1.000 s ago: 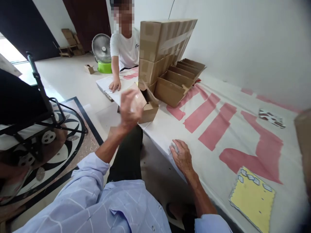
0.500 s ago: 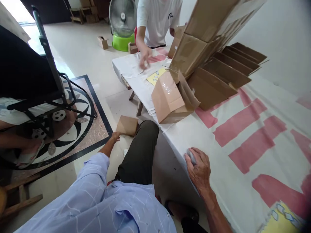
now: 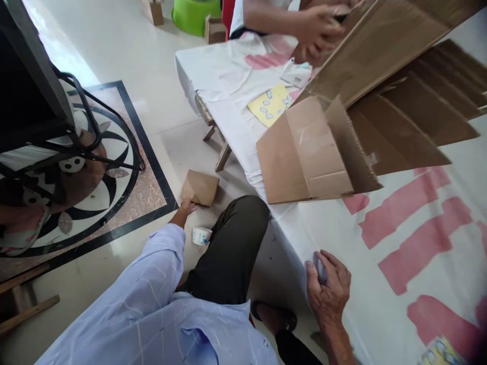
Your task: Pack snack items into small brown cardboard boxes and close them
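Observation:
Down by the floor at my left, a small flat cardboard box (image 3: 200, 188) has its near edge between the thumb and fingers of my left hand (image 3: 187, 206). My right hand (image 3: 330, 286) rests on the edge of the cloth-covered table (image 3: 292, 235), fingers curled round a small grey rounded object (image 3: 320, 269); its kind is unclear. Further along the table lies an opened cardboard box (image 3: 304, 157) on its side, touching a leaning row of flattened cartons (image 3: 407, 116).
Across the table, a co-worker's hands (image 3: 317, 30) are at a carton. A yellow patterned sheet (image 3: 271, 105) and a white packet (image 3: 296, 74) lie near them. A paper cup (image 3: 201, 235) stands by my knee. A black-framed chair (image 3: 83, 116) is at left.
My left hand has moved from beside the floor box onto its near edge. The co-worker's hand has gone from the table to the cartons. My view has tipped down; my right hand keeps its grip.

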`<state>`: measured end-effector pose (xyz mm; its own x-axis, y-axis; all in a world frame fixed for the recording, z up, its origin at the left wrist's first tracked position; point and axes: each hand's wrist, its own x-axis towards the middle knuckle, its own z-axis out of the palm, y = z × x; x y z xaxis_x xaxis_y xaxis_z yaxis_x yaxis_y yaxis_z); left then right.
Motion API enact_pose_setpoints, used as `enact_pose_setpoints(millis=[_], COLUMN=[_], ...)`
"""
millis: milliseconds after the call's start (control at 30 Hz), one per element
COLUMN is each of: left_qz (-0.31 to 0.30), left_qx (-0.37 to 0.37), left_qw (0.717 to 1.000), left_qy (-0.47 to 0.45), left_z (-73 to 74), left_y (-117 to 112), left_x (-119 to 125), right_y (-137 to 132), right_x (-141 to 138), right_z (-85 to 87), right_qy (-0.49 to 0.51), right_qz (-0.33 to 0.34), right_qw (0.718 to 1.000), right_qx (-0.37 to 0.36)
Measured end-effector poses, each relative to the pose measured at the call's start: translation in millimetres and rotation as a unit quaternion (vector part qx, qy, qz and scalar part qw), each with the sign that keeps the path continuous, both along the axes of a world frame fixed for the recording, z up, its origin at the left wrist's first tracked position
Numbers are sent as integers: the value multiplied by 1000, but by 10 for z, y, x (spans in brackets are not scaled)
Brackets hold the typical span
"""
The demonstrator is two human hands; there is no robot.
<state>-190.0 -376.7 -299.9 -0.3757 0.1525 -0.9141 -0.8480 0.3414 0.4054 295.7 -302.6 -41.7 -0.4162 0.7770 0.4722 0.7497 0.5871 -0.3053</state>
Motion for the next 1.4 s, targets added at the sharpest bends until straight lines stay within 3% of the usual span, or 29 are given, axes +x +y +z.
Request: enact_pose_setpoints(millis=[167,300,433,567,700,833,967,1067,1200,1300,1400], left_qz=[32,43,30,-24,-124,-231,-319,-440,-541,-636,-700], left_qx=[23,53,72,83,95,118,134,141,149,165,170], left_qw=[999,997,992,983,962,926,886,821,743,664,582], left_qy=[-2,37,96,163,224,274,310,335,364,356,378], left_z=[-185,-198,-35,282,766,1371,1988,2427,3053,3609,4220], left_y=[32,6,49,141,107,-95,-299,-397,-513,-633,-790], left_x=[-87,-152,-292,-484,-634,-755,-812,-747,-531,-340,-147], right_y=[-45,-66,-69,-53,-24,27,34,-91,-381,-477,-381], right_x=[-35,-47,-62,-77,-79,-123,-385,-785,-1389,-1722,-1918], right_z=[37,46,56,51,9,-11,148,415,763,891,962], right_qy=[-10,-18,-12,0,14,50,95,141,200,195,148], right_qz=[-9,-10,-11,-14,-7,-4,19,55,148,223,273], right_qw=[1000,1000,1000,1000,1000,999,995,988,954,920,899], right_qx=[-5,-14,-22,-18,-3,5,-3,-36,-164,-257,-309])
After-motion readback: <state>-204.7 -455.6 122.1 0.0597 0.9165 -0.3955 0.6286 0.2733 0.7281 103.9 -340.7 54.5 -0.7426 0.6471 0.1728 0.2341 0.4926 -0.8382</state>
